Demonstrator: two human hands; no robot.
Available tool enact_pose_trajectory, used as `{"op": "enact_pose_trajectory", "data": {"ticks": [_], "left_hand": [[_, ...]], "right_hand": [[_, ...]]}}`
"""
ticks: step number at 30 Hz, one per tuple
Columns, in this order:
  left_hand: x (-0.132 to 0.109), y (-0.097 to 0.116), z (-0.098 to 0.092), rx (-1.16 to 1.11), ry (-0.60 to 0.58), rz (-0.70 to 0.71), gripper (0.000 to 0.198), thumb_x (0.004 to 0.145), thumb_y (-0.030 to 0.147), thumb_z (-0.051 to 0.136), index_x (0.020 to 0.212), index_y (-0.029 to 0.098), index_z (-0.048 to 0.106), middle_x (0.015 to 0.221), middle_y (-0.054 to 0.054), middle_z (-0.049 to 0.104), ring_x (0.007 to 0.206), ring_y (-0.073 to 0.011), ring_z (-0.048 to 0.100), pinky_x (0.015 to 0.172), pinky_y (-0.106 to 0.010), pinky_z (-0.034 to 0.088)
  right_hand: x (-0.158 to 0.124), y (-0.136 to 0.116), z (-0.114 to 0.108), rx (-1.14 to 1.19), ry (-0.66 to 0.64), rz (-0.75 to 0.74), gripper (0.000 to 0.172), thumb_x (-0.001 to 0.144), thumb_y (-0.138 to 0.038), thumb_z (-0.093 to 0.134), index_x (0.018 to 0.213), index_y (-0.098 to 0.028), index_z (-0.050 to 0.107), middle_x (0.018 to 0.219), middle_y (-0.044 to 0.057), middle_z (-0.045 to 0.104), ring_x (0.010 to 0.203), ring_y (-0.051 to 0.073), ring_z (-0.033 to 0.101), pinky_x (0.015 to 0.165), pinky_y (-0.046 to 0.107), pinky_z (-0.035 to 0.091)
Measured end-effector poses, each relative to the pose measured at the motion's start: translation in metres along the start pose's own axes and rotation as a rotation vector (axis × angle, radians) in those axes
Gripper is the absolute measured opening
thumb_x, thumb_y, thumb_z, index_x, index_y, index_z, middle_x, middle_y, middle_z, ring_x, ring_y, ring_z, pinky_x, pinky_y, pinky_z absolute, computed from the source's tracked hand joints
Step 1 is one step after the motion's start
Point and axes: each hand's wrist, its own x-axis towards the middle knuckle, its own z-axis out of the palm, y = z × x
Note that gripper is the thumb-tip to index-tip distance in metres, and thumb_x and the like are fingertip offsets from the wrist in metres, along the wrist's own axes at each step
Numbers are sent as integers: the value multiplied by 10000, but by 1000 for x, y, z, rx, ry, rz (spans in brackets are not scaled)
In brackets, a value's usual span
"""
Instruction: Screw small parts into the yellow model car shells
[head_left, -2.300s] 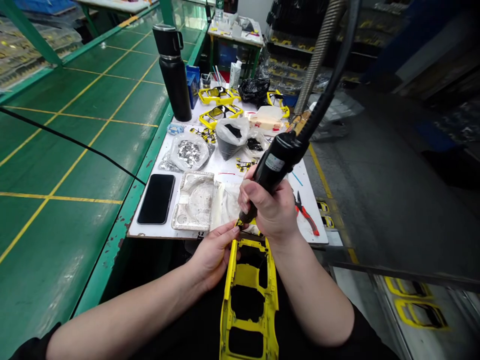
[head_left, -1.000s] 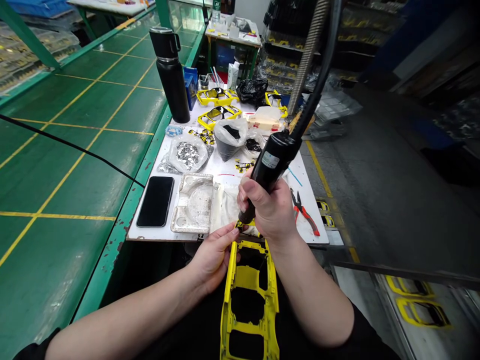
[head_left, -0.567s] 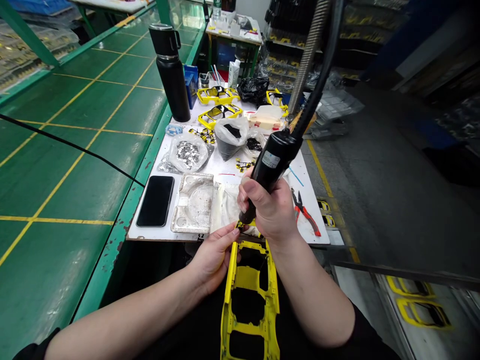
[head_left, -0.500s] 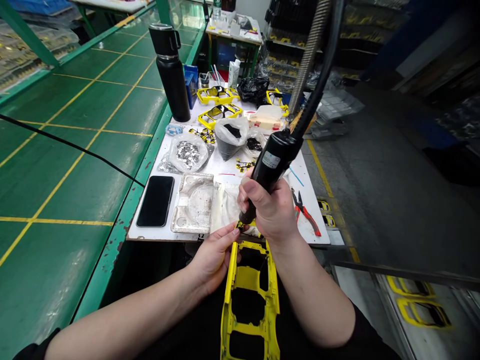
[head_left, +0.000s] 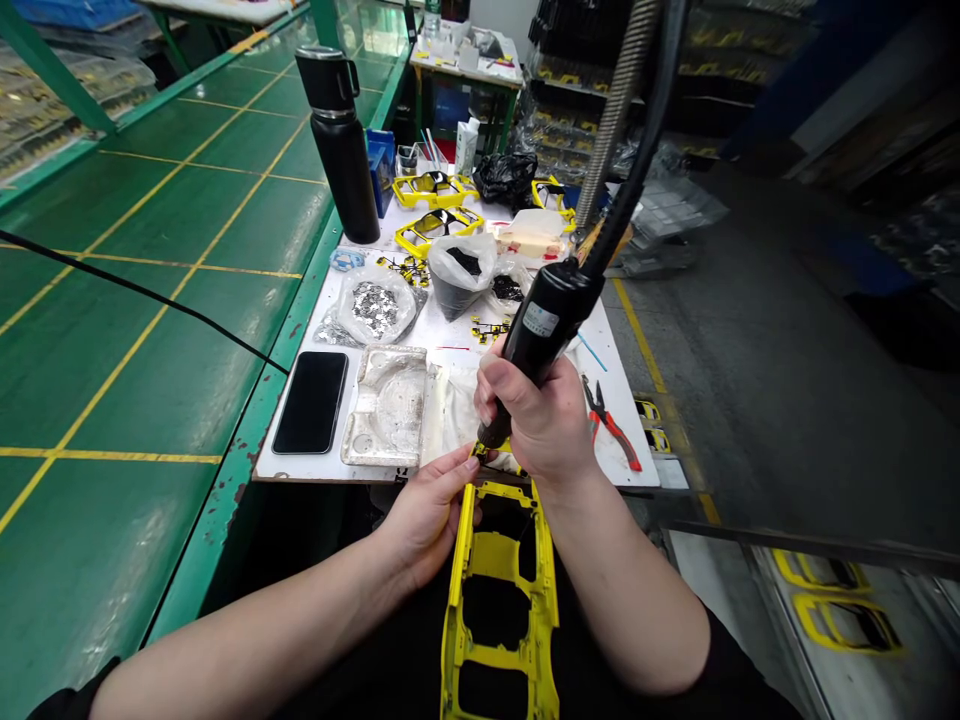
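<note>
A long yellow plastic frame (head_left: 501,590) with several openings lies along my lap, its far end at the table's near edge. My left hand (head_left: 426,512) is closed on the frame's left rail near that end. A black electric screwdriver (head_left: 541,335) hangs from a cable and a spiral hose above; my right hand (head_left: 541,420) is wrapped round its barrel. Its tip presses down on the far end of the yellow frame, just past my left fingertips.
On the white table (head_left: 457,340) lie a black phone (head_left: 312,400), a grey metal jig (head_left: 388,404), bags of small parts (head_left: 375,305), red-handled pliers (head_left: 611,428), yellow frames (head_left: 439,232) and a black flask (head_left: 342,142). A green conveyor (head_left: 150,260) runs at the left.
Hardly anything has changed. Both hands stay on the frame and screwdriver; the view has shifted very slightly.
</note>
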Motion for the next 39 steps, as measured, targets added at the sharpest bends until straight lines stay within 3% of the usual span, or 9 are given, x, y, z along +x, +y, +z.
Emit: {"op": "enact_pose_trajectory", "data": {"ticks": [9,14,20,25,29,32,34,37,39], "left_hand": [[1,1,1,-6,15,0,406,895,249,939,1270,124,847,1008,-85,840,635,-84,663,538,-176,485],[1,-1,-2,-22,25,5,406,875,222,957,1254,126,848,984,-75,842,608,-79,648,530,-181,496],[2,1,-2,20,37,23,360,882,214,952,1218,130,853,982,-64,838,614,-80,656,532,-180,512],[-4,4,6,79,33,37,371,887,224,951,1232,138,847,1087,-79,847,670,-92,686,552,-189,517],[-13,7,12,106,17,43,396,885,239,960,1253,161,833,1220,-97,844,740,-110,724,585,-194,528],[-20,11,15,109,18,73,420,874,233,968,1264,197,817,1341,-89,815,838,-133,758,614,-204,550],[-25,15,17,96,19,106,436,856,237,983,1256,210,810,1303,-75,815,854,-137,753,638,-213,568],[-31,19,21,64,10,139,445,833,235,1001,1232,209,804,1105,-49,816,857,-149,747,723,-243,622],[-35,20,26,58,10,158,455,840,248,999,1247,217,798,1068,-40,807,888,-163,756,788,-275,658]], "right_hand": [[-2,2,0,1,30,-6,353,930,-492,928,892,-237,688,706,-46,623,581,124,542,566,274,421],[-2,3,0,-5,75,-49,325,913,-457,946,923,-229,715,775,-37,663,706,139,591,723,288,490],[1,-2,3,-39,150,-15,446,830,-556,984,944,-221,712,855,-33,646,798,144,565,753,267,492],[9,-17,0,21,3,-33,424,865,-515,980,1088,-214,781,943,-26,688,810,124,579,777,246,508],[8,-48,-12,-86,-102,-114,432,885,-473,978,1198,-246,785,1053,-3,744,937,169,677,862,284,572],[-18,-70,-32,-362,-34,-164,482,969,-469,903,1387,-281,754,1306,53,764,1223,241,702,1044,362,588],[-47,-77,-50,-586,109,-143,461,995,-512,868,1386,-291,762,1319,74,761,1219,262,705,996,369,596],[-98,-71,-77,-670,85,119,351,1005,-582,833,1148,-263,798,1041,57,775,905,223,710,767,330,568],[-130,-59,-86,-532,-30,351,439,993,-620,833,1238,-260,777,1069,67,779,929,236,724,775,337,579]]}}
